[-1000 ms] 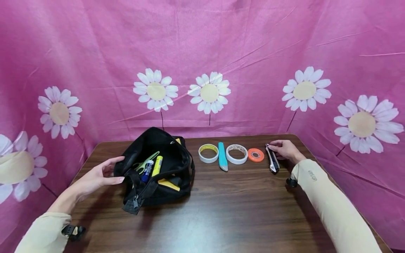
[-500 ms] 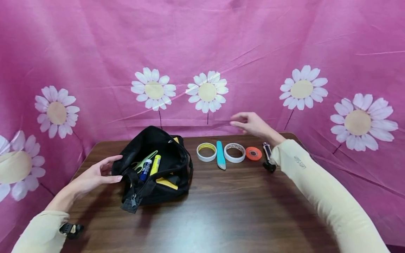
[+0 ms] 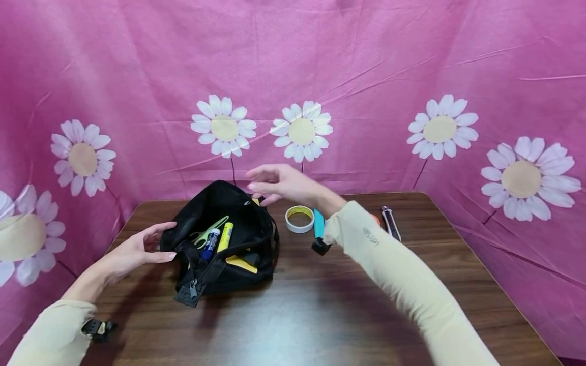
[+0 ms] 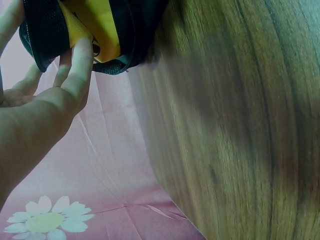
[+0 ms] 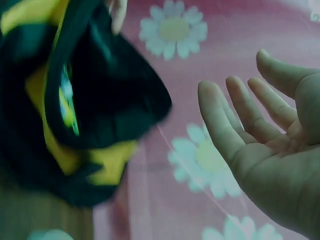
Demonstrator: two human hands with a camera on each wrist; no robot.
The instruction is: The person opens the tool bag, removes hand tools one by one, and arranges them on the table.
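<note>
My left hand (image 3: pixel 133 256) pinches the left rim of a black bag (image 3: pixel 229 287), thumb and fingers on either side of it. In the left wrist view the thumb lies against the bag's yellow part (image 4: pixel 102 25). The bag's mouth gapes; inside are green-handled scissors (image 3: pixel 216 225), a blue tube with a white cap (image 3: pixel 211 244) and a yellow stick (image 3: pixel 225 237). My right hand (image 3: pixel 289 184) is raised beside the bag's upper right, fingers loosely spread, holding nothing. The right wrist view shows its bare palm (image 5: pixel 280 165), apart from the bag.
A white tape roll (image 3: pixel 299 229) and a teal utility knife (image 3: pixel 319 222), partly covered by the arm, lie right of the bag. A dark-and-silver utility knife (image 3: pixel 391 223) lies farther right. Only a sliver of orange tape (image 3: pixel 376 219) shows. A pink flowered cloth (image 3: pixel 366 76) hangs behind.
My right hand has let go of the dark utility knife, leaving it on the table, and swept left over the tape rolls to the bag. The left hand stays on the rim.
</note>
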